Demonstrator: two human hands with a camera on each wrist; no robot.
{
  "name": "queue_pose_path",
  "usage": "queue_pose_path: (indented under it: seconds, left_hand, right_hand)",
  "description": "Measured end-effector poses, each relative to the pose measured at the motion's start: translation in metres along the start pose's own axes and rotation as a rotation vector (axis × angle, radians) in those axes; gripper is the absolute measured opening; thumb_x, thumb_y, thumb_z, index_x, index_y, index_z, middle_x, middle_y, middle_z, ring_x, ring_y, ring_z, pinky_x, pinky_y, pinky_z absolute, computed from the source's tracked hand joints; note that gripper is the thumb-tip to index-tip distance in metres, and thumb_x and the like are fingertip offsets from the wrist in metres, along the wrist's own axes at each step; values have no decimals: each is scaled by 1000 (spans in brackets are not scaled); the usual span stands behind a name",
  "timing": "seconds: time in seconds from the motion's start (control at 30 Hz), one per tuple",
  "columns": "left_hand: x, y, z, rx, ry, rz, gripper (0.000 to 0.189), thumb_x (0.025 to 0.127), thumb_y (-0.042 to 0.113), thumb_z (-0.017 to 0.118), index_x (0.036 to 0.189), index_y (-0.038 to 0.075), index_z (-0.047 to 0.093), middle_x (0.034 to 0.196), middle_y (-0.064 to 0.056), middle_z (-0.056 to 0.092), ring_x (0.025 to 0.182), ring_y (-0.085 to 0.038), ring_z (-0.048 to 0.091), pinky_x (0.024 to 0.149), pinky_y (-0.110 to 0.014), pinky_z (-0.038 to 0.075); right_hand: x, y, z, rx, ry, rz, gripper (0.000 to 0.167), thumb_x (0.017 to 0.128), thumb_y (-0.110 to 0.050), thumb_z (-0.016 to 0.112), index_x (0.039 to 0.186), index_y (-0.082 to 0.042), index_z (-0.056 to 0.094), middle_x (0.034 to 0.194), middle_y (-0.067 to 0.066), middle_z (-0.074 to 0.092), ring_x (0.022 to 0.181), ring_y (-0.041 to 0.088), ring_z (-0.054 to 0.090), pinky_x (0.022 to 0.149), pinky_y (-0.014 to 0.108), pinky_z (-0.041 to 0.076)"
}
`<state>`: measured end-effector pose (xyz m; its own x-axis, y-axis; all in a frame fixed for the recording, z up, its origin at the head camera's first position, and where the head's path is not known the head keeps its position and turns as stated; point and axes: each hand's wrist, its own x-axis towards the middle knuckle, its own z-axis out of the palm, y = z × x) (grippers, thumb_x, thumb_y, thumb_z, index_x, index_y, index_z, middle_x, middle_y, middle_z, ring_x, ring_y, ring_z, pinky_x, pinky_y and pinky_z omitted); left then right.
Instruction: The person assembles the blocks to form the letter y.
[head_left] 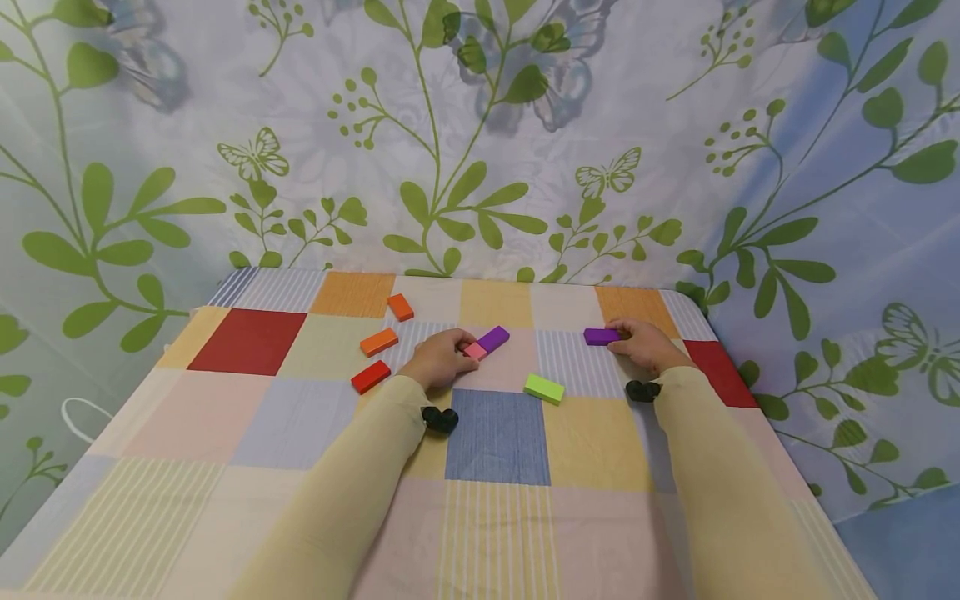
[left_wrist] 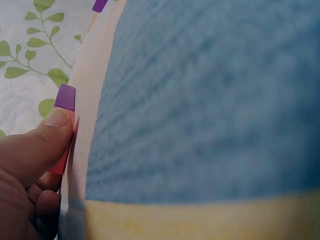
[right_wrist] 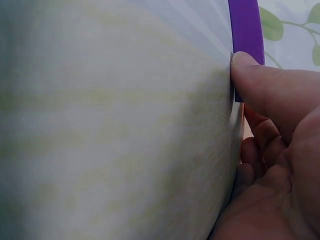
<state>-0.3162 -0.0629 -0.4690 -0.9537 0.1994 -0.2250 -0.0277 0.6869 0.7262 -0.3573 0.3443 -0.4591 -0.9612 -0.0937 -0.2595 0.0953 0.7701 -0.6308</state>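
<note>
My left hand (head_left: 438,359) pinches a pink block (head_left: 476,351) between thumb and fingers. The far end of that block meets a purple block (head_left: 493,338), the two lying in one slanting line on the cloth. In the left wrist view the thumb covers part of the pink block (left_wrist: 61,162), with the purple block (left_wrist: 65,97) just beyond it. On the right side, my right hand (head_left: 647,346) pinches the near end of a second purple block (head_left: 601,337). The right wrist view shows the thumb pressed on this block (right_wrist: 247,32); the fingertips behind it are hidden.
A lime green block (head_left: 543,389) lies between the two forearms. Left of my left hand are a red block (head_left: 371,377), an orange block (head_left: 378,342) and a red-orange block (head_left: 401,307). The patchwork cloth (head_left: 300,517) covers the table; a leaf-patterned curtain (head_left: 480,167) hangs behind.
</note>
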Motion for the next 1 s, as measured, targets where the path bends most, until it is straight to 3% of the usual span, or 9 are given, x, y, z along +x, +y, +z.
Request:
queue_pose_path:
  seconds: [0.2, 0.43, 0.7, 1.0]
  left_hand:
    - [0, 1, 0, 2, 2, 4, 41, 94, 32, 80, 133, 25, 67, 120, -1, 66, 113, -26, 57, 102, -45, 45]
    - [1, 0, 0, 4, 0, 1, 42, 94, 32, 80, 134, 25, 67, 121, -1, 66, 113, -26, 57, 102, -44, 45]
    - [2, -2, 0, -2, -5, -10, 42, 94, 33, 80, 133, 27, 67, 121, 0, 66, 114, -27, 56, 102, -46, 45]
    - [3, -1, 0, 0, -4, -7, 42, 94, 33, 80, 133, 26, 68, 120, 0, 66, 113, -27, 57, 102, -45, 45]
  right_hand:
    - [3, 2, -4, -25, -9, -19, 45, 104, -19, 64, 146, -5, 55, 151, 25, 51, 140, 42, 43, 123, 62, 28]
    - [-1, -9, -9, -84, -20, -41, 44, 104, -18, 65, 143, 0, 56, 138, 26, 57, 122, 38, 52, 110, 55, 41]
    - [0, -23, -9, -93, 5, -4, 46, 104, -20, 62, 146, -2, 55, 140, 24, 56, 123, 37, 51, 110, 54, 42]
    - [4, -45, -3, -151, 32, -125, 43, 102, -18, 66, 142, -5, 61, 137, 23, 63, 122, 37, 56, 107, 52, 44]
